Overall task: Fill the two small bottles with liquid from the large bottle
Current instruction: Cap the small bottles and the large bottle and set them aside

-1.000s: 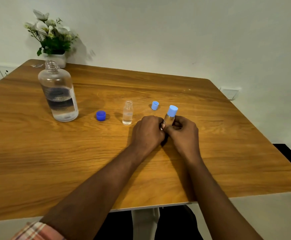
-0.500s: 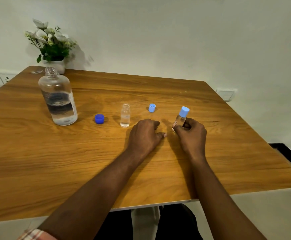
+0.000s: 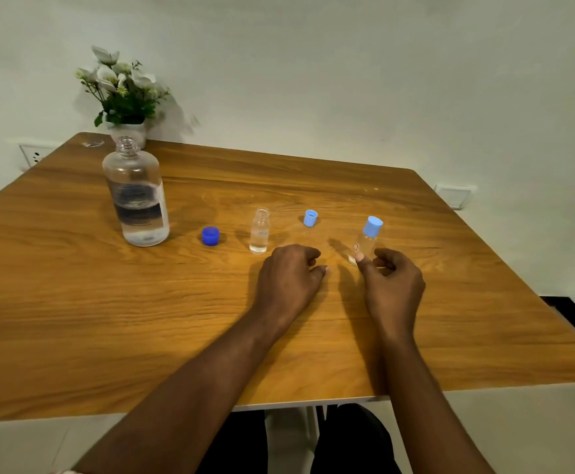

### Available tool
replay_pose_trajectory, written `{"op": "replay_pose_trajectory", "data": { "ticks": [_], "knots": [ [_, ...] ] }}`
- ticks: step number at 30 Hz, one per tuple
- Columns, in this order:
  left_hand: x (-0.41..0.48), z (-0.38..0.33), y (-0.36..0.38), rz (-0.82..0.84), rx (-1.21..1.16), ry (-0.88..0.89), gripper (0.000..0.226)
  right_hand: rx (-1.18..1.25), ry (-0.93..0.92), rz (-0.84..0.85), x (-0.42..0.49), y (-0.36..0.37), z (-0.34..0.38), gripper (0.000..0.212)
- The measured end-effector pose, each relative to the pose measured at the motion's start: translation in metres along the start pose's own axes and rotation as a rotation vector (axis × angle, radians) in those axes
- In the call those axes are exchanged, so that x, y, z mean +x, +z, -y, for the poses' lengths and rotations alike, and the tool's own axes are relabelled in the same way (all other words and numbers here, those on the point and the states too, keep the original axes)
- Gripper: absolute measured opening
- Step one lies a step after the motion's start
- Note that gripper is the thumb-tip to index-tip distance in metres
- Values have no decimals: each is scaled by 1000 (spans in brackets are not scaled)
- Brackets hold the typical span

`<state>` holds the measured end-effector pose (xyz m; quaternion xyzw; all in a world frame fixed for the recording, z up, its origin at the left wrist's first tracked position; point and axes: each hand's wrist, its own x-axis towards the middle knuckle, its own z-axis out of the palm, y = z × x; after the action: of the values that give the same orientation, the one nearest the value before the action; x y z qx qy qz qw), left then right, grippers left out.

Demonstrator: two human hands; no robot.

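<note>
2 small bottles stand right of the uncapped large bottle [image 3: 137, 200] on the table [image 3: 74, 319]: the open bottle [image 3: 259, 234], part-filled, nearer it, and the capped bottle [image 3: 367, 239] farthest right, tilted, its base pinched by your right hand [image 3: 393, 289]. Your left hand [image 3: 287, 278] rests between them, loosely curled, holding nothing. A dark blue cap [image 3: 210, 235] lies just right of the large bottle.

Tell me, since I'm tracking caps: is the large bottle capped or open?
Open. The large bottle shows bare neck threads; a dark blue cap lies beside it.
</note>
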<state>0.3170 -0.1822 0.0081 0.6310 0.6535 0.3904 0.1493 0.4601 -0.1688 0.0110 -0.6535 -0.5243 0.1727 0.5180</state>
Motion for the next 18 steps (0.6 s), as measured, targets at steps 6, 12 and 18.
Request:
{"op": "replay_pose_trajectory", "data": {
  "ticks": [6,12,18],
  "knots": [
    [-12,16,-28,-221,-16,-200,29,8,-175,230,-26,17,14,17],
    [-11,27,-43,-321,-69,-314,37,-26,-210,316,-21,50,29,37],
    [-1,32,-43,-305,-42,-331,53,-96,-143,193,3,83,40,40]
  ]
}}
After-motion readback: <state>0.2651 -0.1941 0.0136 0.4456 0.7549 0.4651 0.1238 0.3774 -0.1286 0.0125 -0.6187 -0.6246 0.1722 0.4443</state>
